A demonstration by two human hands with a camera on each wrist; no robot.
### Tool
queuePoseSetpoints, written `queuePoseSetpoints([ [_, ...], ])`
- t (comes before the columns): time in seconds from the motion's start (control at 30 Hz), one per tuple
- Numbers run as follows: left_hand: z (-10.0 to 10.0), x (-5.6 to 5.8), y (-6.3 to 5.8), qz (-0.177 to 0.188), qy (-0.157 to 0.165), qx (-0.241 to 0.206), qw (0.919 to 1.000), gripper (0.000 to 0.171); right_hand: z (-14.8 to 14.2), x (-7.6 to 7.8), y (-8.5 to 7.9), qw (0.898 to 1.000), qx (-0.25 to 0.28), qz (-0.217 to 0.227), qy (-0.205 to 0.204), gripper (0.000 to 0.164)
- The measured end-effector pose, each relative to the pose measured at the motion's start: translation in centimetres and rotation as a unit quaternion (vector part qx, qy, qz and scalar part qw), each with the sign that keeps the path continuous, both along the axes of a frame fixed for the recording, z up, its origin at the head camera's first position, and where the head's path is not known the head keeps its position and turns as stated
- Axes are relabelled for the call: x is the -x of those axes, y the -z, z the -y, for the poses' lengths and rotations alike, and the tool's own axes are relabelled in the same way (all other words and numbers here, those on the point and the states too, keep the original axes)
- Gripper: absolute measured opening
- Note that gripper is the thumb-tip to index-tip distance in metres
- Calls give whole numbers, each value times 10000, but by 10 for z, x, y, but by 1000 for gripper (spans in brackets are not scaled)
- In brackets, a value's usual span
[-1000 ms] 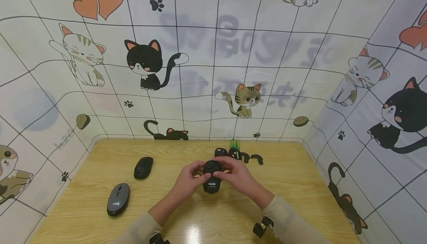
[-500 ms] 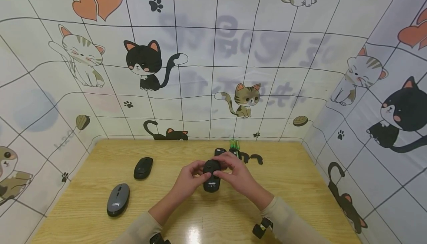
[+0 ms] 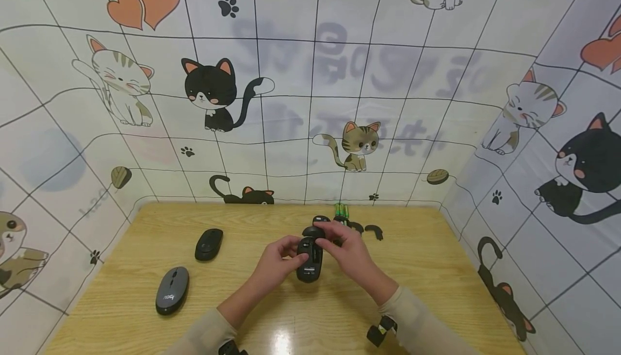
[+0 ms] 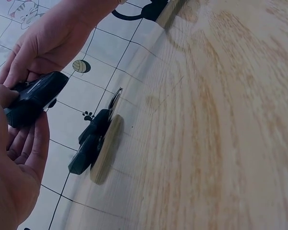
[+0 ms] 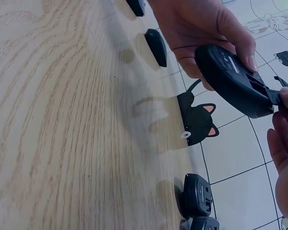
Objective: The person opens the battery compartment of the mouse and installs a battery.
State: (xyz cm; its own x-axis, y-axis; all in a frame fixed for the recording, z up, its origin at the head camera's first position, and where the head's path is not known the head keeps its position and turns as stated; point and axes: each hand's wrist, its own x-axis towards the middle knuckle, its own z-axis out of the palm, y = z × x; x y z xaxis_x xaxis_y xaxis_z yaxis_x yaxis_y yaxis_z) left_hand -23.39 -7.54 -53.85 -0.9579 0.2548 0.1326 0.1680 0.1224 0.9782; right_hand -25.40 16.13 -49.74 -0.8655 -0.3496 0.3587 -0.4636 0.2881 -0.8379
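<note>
- Black, rounded computer mouse [image 3: 309, 272], underside up with its slot uncovered, is held above the pale wooden table [image 3: 131, 269], near the middle.
- The left hand [image 3: 278, 262] grips its side between thumb and fingers.
- The right hand [image 3: 349, 248] pinches a small, curved black cover [image 3: 312, 231] at the mouse's far end; whether cover and mouse touch, I cannot tell.
- Beyond the hands, green cylindrical batteries [image 3: 342, 210] lie near a thin, arched black piece [image 3: 374, 230].
- Leftward, a grey-topped oval mouse [image 3: 172, 290] lies nearer the person than a small black mouse [image 3: 209, 244].
</note>
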Motion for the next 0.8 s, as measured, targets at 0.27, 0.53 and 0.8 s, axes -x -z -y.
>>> queuePoseSetpoints([
  [0.27, -1, 1, 1, 42, -11, -16, 10000, 30, -7, 5, -2, 9963, 749, 415, -123, 37],
  [0.53, 0, 1, 1, 46, -99, -45, 9999, 29, -23, 15, -2, 9944, 649, 831, 112, 38],
  [0.8, 1, 1, 2, 111, -86, -54, 9999, 30, -48, 22, 4, 9932, 407, 814, 725, 36],
])
